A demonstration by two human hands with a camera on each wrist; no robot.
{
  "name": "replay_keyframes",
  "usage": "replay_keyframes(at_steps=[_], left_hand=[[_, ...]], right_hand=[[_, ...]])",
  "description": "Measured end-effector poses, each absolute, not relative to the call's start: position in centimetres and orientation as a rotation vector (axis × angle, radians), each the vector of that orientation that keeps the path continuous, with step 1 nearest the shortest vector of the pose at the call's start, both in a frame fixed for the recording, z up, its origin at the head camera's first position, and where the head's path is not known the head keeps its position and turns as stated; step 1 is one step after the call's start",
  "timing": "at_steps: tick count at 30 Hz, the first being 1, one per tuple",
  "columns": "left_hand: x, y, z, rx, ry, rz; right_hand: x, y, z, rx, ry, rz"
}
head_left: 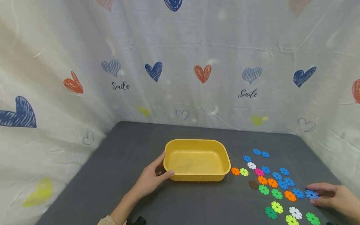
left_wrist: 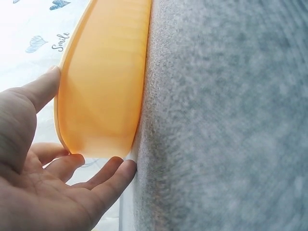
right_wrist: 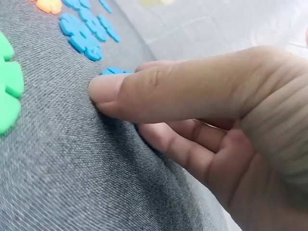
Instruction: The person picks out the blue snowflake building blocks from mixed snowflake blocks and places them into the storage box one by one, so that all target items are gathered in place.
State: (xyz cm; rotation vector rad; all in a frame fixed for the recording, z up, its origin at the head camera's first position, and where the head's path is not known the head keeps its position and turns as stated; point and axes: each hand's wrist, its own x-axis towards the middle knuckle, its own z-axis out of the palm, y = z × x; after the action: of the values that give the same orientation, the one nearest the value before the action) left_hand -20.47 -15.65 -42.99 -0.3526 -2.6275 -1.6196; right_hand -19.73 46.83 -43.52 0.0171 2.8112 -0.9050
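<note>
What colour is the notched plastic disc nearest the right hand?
Blue notched plastic disc, clearest in head view.

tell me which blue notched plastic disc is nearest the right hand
The rightmost blue notched plastic disc: the right hand has it between thumb and finger; other blue ones lie farther left.

- In the right wrist view, the right hand (right_wrist: 211, 110) hides most of the blue disc (right_wrist: 113, 70) at its fingertips; we see only a sliver.
- At the head view's right edge, we lose this hand's wrist.
- The yellow tray (left_wrist: 103, 82) runs out of the left wrist view's top, and we cannot see inside it there.
- We find the faint marks (head_left: 184, 166) on its floor too small to read.
- A yellow-green disc (head_left: 292, 219) is cut by the head view's bottom edge.
- We cannot identify the dark object (head_left: 139, 221) at lower left.
- The gray cloth (left_wrist: 231, 115) blurs at right in the left wrist view.
</note>
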Motion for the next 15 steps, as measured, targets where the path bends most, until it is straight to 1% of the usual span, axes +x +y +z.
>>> replay_keyframes(at_steps=[11, 15], left_hand=[[-20.63, -15.72, -43.09, -0.369, -2.624, -1.616], [-20.58, -15.65, -43.04, -0.369, -2.629, -1.609]], right_hand=[[-19.76, 46.74, -43.36, -0.036, 2.717, -1.009], [-19.82, 46.88, -43.25, -0.075, 2.74, -0.961]])
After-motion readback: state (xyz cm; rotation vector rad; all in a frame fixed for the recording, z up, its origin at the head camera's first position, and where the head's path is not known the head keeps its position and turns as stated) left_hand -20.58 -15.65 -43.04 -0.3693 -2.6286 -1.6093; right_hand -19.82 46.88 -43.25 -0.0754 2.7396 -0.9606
